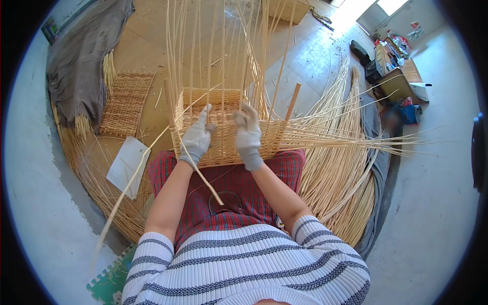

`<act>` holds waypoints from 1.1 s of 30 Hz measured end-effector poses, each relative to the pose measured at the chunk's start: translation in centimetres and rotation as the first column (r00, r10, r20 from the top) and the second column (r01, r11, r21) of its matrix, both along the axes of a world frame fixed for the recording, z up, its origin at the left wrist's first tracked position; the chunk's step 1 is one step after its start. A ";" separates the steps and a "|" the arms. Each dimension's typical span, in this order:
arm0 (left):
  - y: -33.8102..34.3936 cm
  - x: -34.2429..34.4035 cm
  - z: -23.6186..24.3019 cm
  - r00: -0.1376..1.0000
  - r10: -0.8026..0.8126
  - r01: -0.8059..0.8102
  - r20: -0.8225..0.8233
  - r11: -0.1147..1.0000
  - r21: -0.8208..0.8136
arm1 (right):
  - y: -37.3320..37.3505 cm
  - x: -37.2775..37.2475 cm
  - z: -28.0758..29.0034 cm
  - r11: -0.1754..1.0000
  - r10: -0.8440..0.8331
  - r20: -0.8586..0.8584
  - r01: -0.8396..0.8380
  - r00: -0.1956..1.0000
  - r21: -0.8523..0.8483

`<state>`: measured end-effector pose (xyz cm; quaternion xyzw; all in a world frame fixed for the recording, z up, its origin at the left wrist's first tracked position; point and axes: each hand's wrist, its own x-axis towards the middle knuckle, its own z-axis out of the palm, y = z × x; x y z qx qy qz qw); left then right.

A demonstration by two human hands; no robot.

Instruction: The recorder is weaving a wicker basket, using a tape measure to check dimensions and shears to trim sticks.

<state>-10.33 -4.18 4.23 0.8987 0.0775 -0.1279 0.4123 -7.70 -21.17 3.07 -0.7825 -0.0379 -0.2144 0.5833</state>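
A half-woven rectangular wicker basket (229,147) with tall upright stakes rests on the red plaid cloth over my lap. My gloved left hand (198,137) is at the basket's left side, fingers partly closed among the stakes and weave; what they grip is unclear. My gloved right hand (246,132) is at the right of the basket's middle, fingers curled among the uprights, their hold also unclear. A loose pale rod (202,178) slants down beside my left hand. Long weaving rods (351,140) stick out from the basket's right side.
Bundles of rods (335,203) lie to the right. A woven mat (127,101), a white sheet (127,165) and a grey cloth (76,71) lie to the left. A cluttered low table (399,89) stands near the right wall, a box (287,10) farther back.
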 end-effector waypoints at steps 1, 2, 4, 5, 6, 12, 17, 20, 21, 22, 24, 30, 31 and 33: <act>-0.2 0.3 0.0 0.986 -0.019 -0.006 0.164 0.988 0.151 | 1.3 1.5 2.1 0.969 -0.032 0.194 0.078 0.981 -0.235; -0.2 0.7 -0.1 0.973 -0.034 -0.004 0.229 0.987 0.161 | 1.8 2.8 3.9 0.907 0.032 0.216 0.062 0.976 -0.417; -0.2 0.7 -0.5 0.968 -0.016 -0.032 0.250 0.982 0.185 | 2.1 4.7 5.9 0.935 0.083 -0.083 -0.106 0.993 -0.339; 0.0 0.4 -0.7 0.973 0.001 -0.026 0.231 0.994 0.106 | 1.6 4.9 6.0 0.957 0.162 -0.243 -0.212 0.956 -0.197; -0.4 0.1 -0.9 0.969 0.068 -0.085 0.238 0.995 0.060 | 0.5 4.8 5.4 0.935 0.293 -0.047 -0.276 0.955 0.224; -3.7 -2.2 -0.6 0.692 -0.036 -0.127 0.721 0.977 0.171 | -7.2 -4.3 -3.2 0.987 0.159 -0.259 -0.147 0.953 0.067; -4.2 -3.7 -1.1 0.808 0.092 -0.271 0.582 0.935 0.228 | -4.2 -2.4 0.0 0.793 0.209 -0.146 -0.255 0.967 -0.553; -2.8 -3.9 -2.2 0.883 -0.165 -0.097 0.440 0.852 0.515 | -0.9 1.2 2.8 0.745 0.227 -0.395 -0.420 0.890 -0.518; -2.4 -3.8 -2.4 0.890 -0.175 -0.069 0.420 0.860 0.505 | -0.2 2.3 3.0 0.789 0.256 -0.467 -0.462 0.847 -0.406; -2.0 -3.7 -2.5 0.906 -0.182 -0.037 0.382 0.865 0.501 | -0.2 2.4 2.7 0.926 0.294 -0.150 -0.320 0.944 -0.201; -1.6 -3.4 -2.3 0.906 -0.212 -0.021 0.365 0.840 0.542 | -1.1 2.0 1.1 0.892 0.305 -0.030 -0.274 0.952 0.359; -4.8 -2.7 0.0 0.695 -0.443 0.016 0.566 0.797 0.604 | -6.8 -1.4 -2.3 0.986 0.059 -0.079 -0.045 0.995 0.161; -6.4 -2.7 0.0 0.766 -0.441 0.133 0.467 0.820 0.557 | -6.9 0.0 -1.9 0.980 -0.012 0.153 0.042 0.988 -0.196; -8.4 -2.4 -0.4 0.848 -0.396 0.194 0.353 0.851 0.489 | -6.8 3.2 -0.8 0.848 0.003 0.367 0.193 0.930 -0.494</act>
